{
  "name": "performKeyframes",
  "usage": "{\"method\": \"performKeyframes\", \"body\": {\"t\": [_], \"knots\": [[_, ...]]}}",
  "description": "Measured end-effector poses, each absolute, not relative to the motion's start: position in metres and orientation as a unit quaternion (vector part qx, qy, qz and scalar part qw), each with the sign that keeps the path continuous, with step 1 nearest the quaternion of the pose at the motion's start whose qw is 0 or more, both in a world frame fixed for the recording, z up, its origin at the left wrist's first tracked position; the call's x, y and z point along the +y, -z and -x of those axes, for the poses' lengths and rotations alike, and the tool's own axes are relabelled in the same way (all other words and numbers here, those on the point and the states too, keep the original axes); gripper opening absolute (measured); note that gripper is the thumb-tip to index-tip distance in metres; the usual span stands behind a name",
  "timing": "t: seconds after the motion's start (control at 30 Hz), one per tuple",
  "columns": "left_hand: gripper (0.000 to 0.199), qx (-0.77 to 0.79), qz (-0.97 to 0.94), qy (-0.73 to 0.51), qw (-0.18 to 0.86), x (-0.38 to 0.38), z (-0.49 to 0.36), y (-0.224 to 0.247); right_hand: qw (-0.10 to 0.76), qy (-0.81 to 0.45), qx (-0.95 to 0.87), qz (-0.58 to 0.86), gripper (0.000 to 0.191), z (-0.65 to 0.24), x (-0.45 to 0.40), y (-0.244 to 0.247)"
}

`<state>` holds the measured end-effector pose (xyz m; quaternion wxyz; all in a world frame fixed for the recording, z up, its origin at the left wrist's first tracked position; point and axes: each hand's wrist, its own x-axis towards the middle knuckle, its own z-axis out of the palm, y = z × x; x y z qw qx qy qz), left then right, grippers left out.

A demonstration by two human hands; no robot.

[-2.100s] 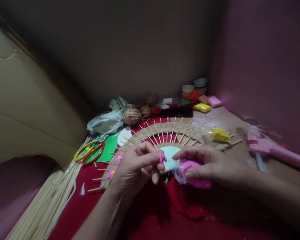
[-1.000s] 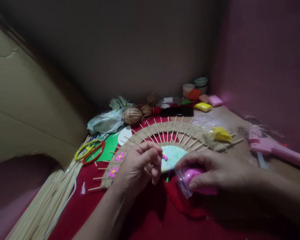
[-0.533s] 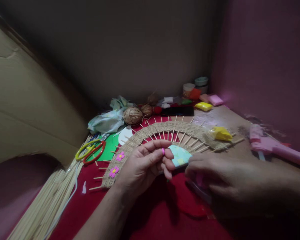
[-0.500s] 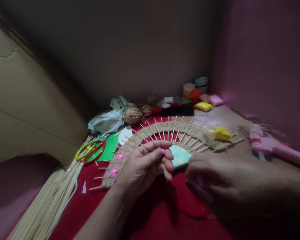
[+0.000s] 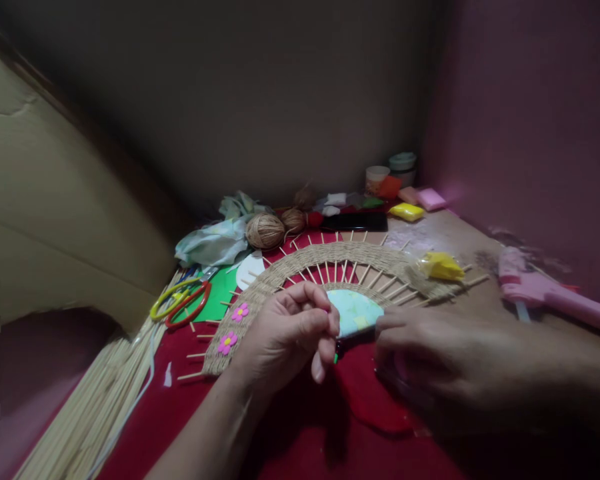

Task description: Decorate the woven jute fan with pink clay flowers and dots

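My left hand is closed in a pinch above the woven fan, with a bit of pink clay barely showing between thumb and finger. Two pink flowers with yellow centres lie on the fan's left part. At the fan's inner arc is a light blue patterned piece. My right hand has curled fingers over a clear packet with something pink in it; the packet is mostly hidden in shadow. A yellow clay packet rests on the fan's right end.
Scissors lie on green sheet at left, beside a bundle of sticks. Behind the fan are twine balls, a black phone, clay packets and a cup. A pink glue gun is at right.
My left fingers have closed more over the pink bit, which showed clearly before. More of the light blue piece now shows. My right hand has shifted very slightly.
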<state>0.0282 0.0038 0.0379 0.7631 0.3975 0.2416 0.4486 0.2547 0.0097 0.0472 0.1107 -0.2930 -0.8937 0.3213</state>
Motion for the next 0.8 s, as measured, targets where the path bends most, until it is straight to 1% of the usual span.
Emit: {"method": "performKeyframes", "body": {"t": [0.1, 0.23, 0.37, 0.5, 0.67, 0.8], "knots": [[0.007, 0.244, -0.390, -0.447, 0.767, 0.002, -0.028, -0.038, 0.062, -0.301, -0.904, 0.296, 0.011, -0.253, 0.010, -0.051], [0.024, 0.282, -0.398, -0.459, 0.743, 0.000, -0.024, -0.034, 0.053, -0.336, -0.891, 0.302, 0.020, -0.252, 0.013, -0.058], [0.033, 0.316, -0.386, -0.491, 0.714, 0.001, -0.022, -0.033, 0.063, -0.376, -0.872, 0.307, 0.031, -0.251, 0.016, -0.060], [0.031, 0.320, -0.367, -0.492, 0.721, 0.005, -0.023, -0.035, 0.062, -0.383, -0.863, 0.322, 0.031, -0.249, 0.016, -0.057], [0.016, 0.279, -0.354, -0.476, 0.755, 0.007, -0.023, -0.037, 0.067, -0.392, -0.863, 0.311, 0.030, -0.249, 0.014, -0.054], [0.013, 0.252, -0.364, -0.473, 0.761, 0.008, -0.024, -0.039, 0.074, -0.389, -0.866, 0.306, 0.030, -0.248, 0.015, -0.052]]}}
